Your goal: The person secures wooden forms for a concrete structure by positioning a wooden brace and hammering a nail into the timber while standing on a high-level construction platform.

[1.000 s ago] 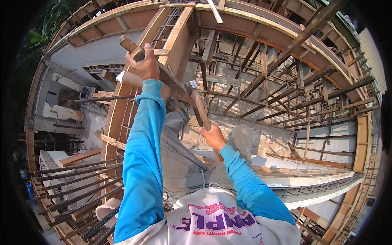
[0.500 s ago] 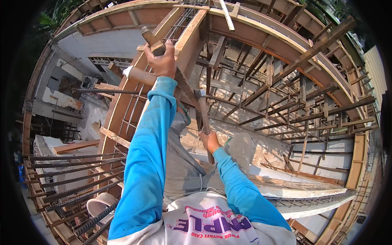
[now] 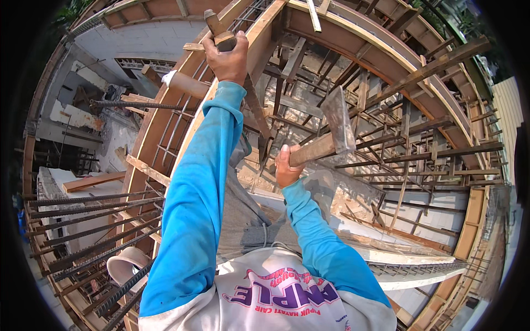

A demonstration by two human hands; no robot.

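Note:
My left hand (image 3: 227, 60) is closed round a worn piece of wood (image 3: 216, 25), its end sticking up past the thumb at the timber formwork of the beam (image 3: 182, 110). Below that hand a dark plank (image 3: 256, 107) slants down; whether it is the same piece I cannot tell. In my right hand (image 3: 288, 166) is a hammer (image 3: 317, 150), gripped by its wooden handle. Its grey metal head (image 3: 338, 118) is raised over the open space to the right, apart from the wood.
Reinforcing bars (image 3: 99, 226) jut out at the lower left, near a pale pipe end (image 3: 130, 265). Another pipe (image 3: 187, 85) crosses the formwork beside my left arm. Timber props (image 3: 408, 149) fill the drop on the right, below a curved formwork edge (image 3: 386, 60).
My right hand has swung the hammer up, its head moving right from near the slanting plank. My left hand and the piece of wood sit slightly higher in view.

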